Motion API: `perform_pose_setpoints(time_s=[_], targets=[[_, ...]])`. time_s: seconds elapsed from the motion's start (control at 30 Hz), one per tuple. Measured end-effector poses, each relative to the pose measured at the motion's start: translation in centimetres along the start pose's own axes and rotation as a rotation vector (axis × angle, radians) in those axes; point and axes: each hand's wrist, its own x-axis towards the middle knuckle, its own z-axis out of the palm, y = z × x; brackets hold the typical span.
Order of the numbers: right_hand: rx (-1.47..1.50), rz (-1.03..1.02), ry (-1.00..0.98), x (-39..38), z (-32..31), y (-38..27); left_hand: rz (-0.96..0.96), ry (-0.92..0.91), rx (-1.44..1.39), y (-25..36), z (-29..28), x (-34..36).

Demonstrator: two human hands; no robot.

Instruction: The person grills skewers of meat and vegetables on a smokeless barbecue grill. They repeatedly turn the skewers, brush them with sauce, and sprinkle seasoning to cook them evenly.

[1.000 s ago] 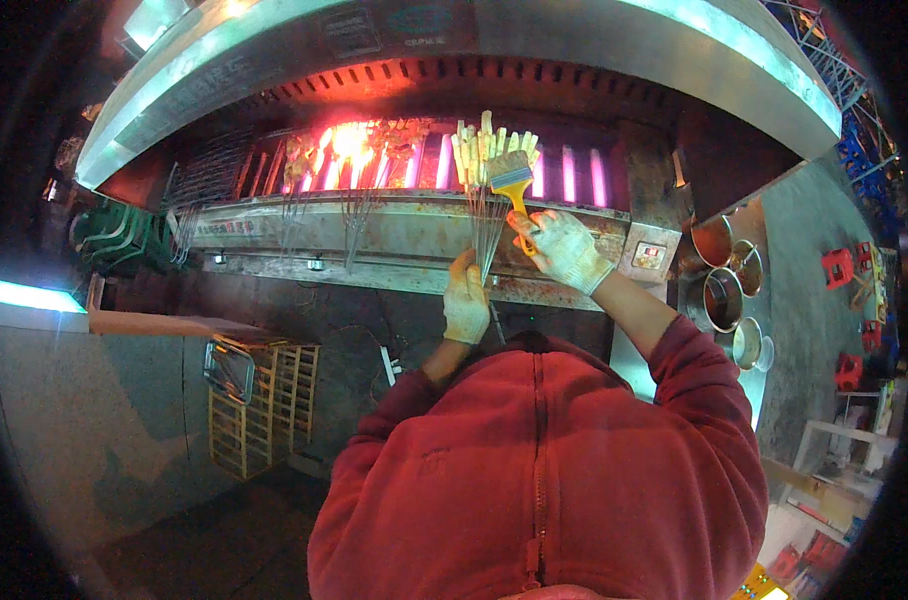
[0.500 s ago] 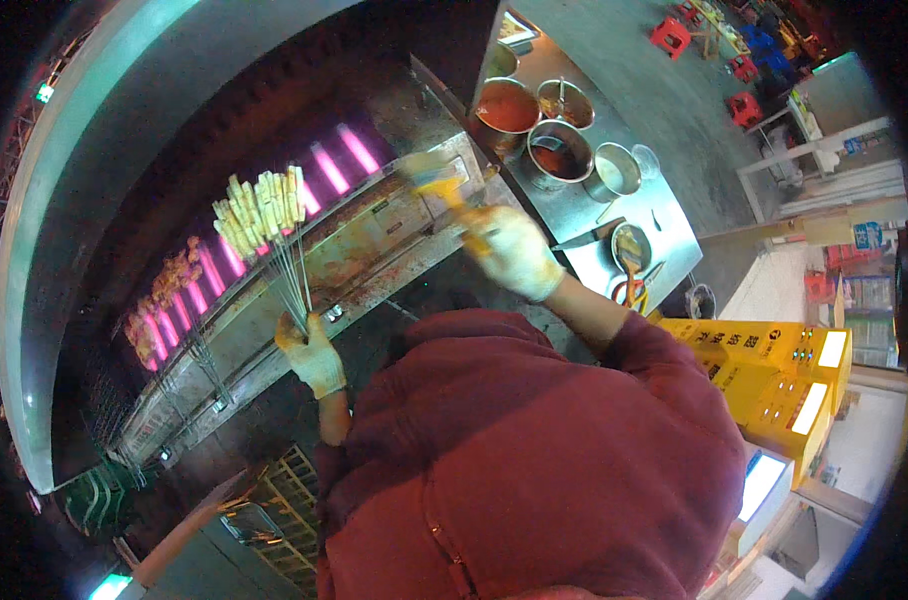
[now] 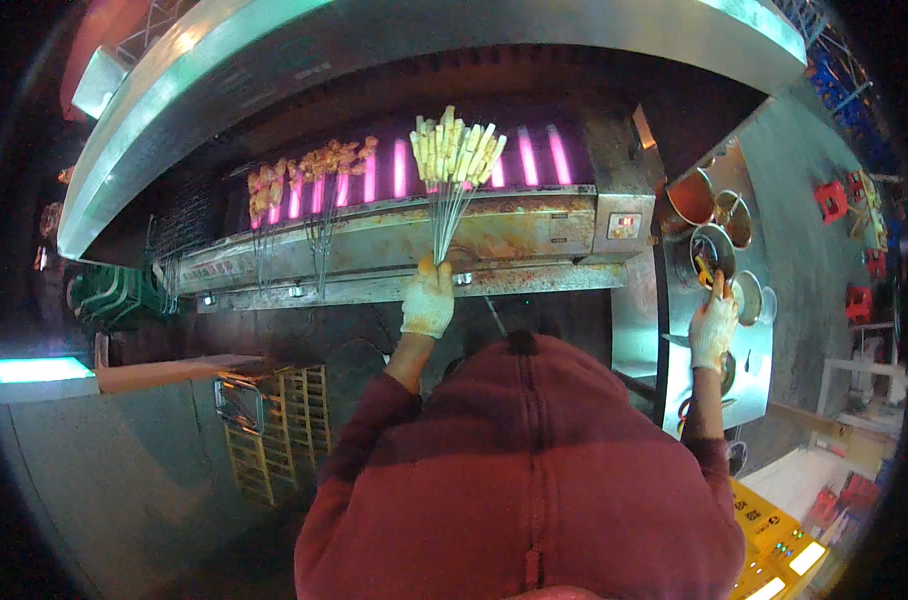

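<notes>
In a pale, stained glove, my left hand [image 3: 430, 302] is closed round the lower ends of a bundle of metal skewers [image 3: 444, 228]. Pale cut pieces of food [image 3: 456, 148] cover their upper ends, fanned out over the glowing grill [image 3: 531, 157]. Out to the right, my gloved right hand [image 3: 713, 330] grips a yellow-handled brush [image 3: 704, 271]. Its head is down in a metal pot [image 3: 725, 240] of dark contents, where the bristles are hard to make out.
Browned meat skewers [image 3: 336, 158] lie on the grill's left part. A pot of red sauce [image 3: 692, 198] and a bowl of whitish liquid [image 3: 747, 297] stand on the steel table [image 3: 752, 378] at right. A curved metal hood [image 3: 374, 28] overhangs the grill. Yellow boxes [image 3: 774, 535] sit at lower right.
My right hand has carried the brush from above the grill's right end into the pot. My left hand still holds the skewer bundle over the grill. The whole view has turned.
</notes>
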Motion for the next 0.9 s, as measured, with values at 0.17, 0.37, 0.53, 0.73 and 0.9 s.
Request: perform_pose_setpoints(time_s=[0.17,0.37,0.53,0.73,0.9], targets=[[0.818,0.006,-0.274,-0.1,-1.2,-17.2,-0.193,-0.058,-0.481,2.6,-0.7,-1.0],[1.960,0.326,-1.455,1.7,0.2,-35.3,-0.177,-0.108,-0.537,6.3,-1.9,-2.9],[1.923,0.390,-1.312,0.7,1.3,-38.8,-0.259,-0.177,-0.723,7.8,-3.6,-3.0],[2.015,0.452,-1.299,2.7,3.6,-40.7,-0.148,0.016,-0.599,7.2,-2.1,-0.2],[1.922,0.269,-1.261,3.5,4.0,-40.6,-0.429,-0.324,-0.842,8.0,-4.7,0.1]])
